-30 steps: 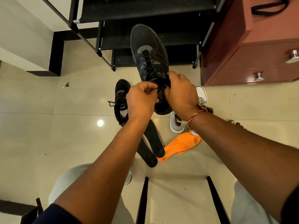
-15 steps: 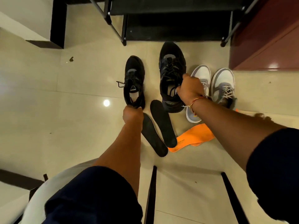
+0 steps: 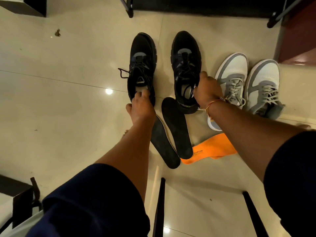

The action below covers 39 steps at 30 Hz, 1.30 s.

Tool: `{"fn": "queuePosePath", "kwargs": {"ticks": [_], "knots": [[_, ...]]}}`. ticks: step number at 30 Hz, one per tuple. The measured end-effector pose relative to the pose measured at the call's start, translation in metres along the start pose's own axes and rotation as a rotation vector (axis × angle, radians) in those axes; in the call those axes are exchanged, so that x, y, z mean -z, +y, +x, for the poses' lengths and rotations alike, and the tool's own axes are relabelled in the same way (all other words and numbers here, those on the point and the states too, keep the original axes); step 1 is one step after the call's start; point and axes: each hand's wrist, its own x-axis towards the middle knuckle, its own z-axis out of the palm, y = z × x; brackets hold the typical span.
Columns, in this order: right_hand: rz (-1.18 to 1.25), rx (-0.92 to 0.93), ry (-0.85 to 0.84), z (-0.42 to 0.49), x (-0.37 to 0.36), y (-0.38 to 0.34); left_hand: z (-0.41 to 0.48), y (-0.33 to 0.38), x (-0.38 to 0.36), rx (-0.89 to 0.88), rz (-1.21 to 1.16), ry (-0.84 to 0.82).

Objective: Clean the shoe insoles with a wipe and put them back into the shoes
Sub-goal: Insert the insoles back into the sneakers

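Insoles: two black insoles (image 3: 177,129) lie flat on the floor (image 3: 68,117) at centre frame, edges touching, just below the black shoes. The orange insole (image 3: 210,151) sits lower right of them, touching the right one's tip and partly under the right forearm. No wipe in view.

Left hand (image 3: 141,106): fingers curled over the heel collar of the left black shoe (image 3: 142,53), thumb outside. Right hand (image 3: 206,93): clamped on the collar edge and laces of the right black shoe (image 3: 185,48). Both shoes sit sole-down with a pale lining showing inside, so the insoles are out.

My read: shoes being parked, wiping not started. To do it well:
- leave the mouths wide, tongues pulled up
- take one insole at a time and wipe both faces
- match each insole to its shoe

In the way:
- right shoe's laces hang into its mouth; clear them before refitting
- grey-white sneakers (image 3: 230,74) just beside the right hand; the orange insole is likely theirs, don't mix
- dark legs (image 3: 159,202) near the insole tips at lower frame
- debris (image 3: 57,32) on the floor, upper left; keep wiped insoles off it
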Motion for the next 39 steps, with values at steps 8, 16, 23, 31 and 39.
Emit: {"fn": "queuePosePath", "kwargs": {"ticks": [8,16,23,31,39], "knots": [[0.139,-0.023,-0.215,-0.004,0.009,0.010,0.010,0.001,0.003,-0.026,0.091,0.004],[0.159,-0.010,-0.114,-0.051,0.081,-0.017,-0.029,0.033,0.057,-0.044,-0.059,0.063],[0.654,0.020,-0.263,-0.133,0.172,-0.072,-0.136,0.083,0.142,-0.168,-0.103,0.270],[0.678,0.046,0.113,-0.223,0.259,-0.055,-0.253,0.107,0.179,-0.782,-0.035,0.607],[0.575,0.031,0.371,-0.231,0.270,-0.019,-0.247,0.134,0.206,-0.795,-0.402,0.536]]}}
